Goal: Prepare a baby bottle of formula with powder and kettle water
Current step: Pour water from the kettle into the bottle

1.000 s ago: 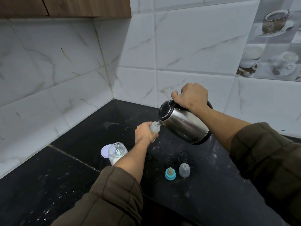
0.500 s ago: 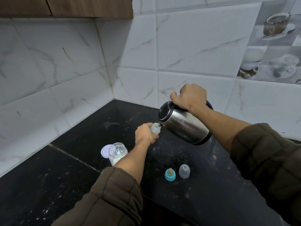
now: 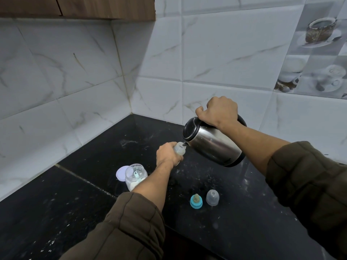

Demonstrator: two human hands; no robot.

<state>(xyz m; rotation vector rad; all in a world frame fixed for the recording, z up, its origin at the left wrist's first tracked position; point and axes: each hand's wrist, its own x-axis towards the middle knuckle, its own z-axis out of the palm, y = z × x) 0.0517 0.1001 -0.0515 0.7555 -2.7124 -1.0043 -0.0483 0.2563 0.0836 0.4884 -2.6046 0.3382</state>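
Near the tabletop's (image 3: 244,212) back corner, the left hand (image 3: 168,153) wraps the light, tippable baby bottle (image 3: 179,149) round its body. The right hand (image 3: 220,111) fists the heavy steel kettle's (image 3: 212,143) handle, spout at the bottle's mouth.

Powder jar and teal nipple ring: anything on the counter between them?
Only the left forearm crosses above that stretch in the head view, from powder jar to teal nipple ring; visible counter is bare.

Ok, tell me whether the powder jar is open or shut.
Open: the powder jar has no lid on; its lid lies beside it.
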